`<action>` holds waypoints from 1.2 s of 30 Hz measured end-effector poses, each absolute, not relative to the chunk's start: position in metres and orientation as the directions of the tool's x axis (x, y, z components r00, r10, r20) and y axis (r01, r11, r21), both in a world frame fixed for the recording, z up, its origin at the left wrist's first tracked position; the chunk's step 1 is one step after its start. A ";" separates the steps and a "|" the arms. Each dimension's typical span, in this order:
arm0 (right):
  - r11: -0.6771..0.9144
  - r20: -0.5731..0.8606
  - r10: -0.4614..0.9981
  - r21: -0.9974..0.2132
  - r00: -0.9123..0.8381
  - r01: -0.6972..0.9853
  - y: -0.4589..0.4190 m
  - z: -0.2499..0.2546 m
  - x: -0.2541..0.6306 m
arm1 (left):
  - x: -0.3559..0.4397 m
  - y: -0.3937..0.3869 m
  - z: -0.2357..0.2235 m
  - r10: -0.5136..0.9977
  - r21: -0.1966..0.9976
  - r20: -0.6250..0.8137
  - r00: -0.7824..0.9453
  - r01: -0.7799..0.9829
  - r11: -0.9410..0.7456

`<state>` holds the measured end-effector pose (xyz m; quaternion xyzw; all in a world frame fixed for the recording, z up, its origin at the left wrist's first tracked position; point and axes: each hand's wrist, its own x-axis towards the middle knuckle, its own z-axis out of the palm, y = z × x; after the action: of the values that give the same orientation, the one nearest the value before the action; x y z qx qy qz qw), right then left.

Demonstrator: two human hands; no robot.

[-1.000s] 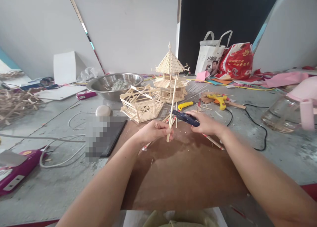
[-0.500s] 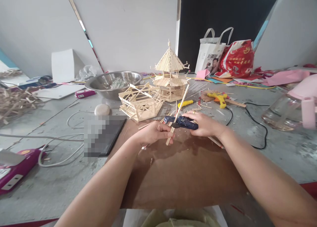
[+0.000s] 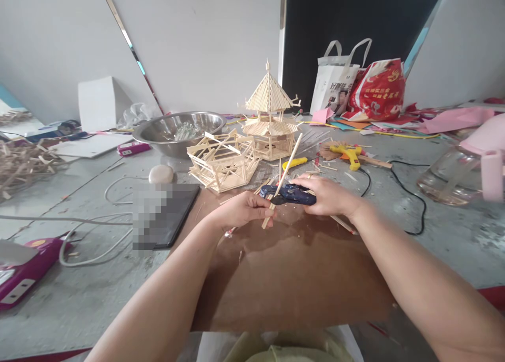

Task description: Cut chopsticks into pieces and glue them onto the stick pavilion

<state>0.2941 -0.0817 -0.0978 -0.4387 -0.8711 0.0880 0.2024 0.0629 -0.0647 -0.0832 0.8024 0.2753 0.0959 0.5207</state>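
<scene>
Between the thumb and fingers of my left hand (image 3: 249, 209) is a thin wooden stick (image 3: 290, 159), slanting up to the right. My right hand (image 3: 325, 193) is closed around blue-handled pliers (image 3: 292, 194). Their dark jaws meet the stick just above my left fingertips; whether they bite into it cannot be made out. Beyond my hands stands an open hexagonal frame of wooden sticks (image 3: 223, 175). Right behind it rises a stick-built pavilion model (image 3: 270, 101) with two tiers of roof. Both hands are over a brown board (image 3: 300, 283).
A yellow-handled tool (image 3: 295, 162) and a yellow glue gun (image 3: 349, 154) lie beyond my right hand. A tablet (image 3: 177, 220) is left of the board, a metal bowl (image 3: 145, 136) behind. A clear jug (image 3: 450, 178) stands right. Purple power strip (image 3: 27, 272) and cables lie left.
The view has shifted very slightly. My hands, the stick and the pliers keep nearly the same pose, with no clear change in grip.
</scene>
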 end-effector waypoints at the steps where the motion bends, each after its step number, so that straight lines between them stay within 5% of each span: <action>1: 0.594 0.271 0.804 -0.326 -0.529 0.736 -0.082 -0.097 0.294 | 0.063 -0.065 -0.083 0.541 0.887 -0.137 0.830 0.346 -0.306; 36: 0.590 0.223 0.808 -0.289 -0.546 0.754 -0.083 -0.094 0.295 | 0.062 -0.064 -0.082 0.531 0.911 -0.122 0.838 0.308 -0.276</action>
<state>0.2945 -0.0828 -0.0941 -0.4459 -0.8756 0.0793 0.1678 0.0623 -0.0638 -0.0822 0.7921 0.2647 0.1033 0.5403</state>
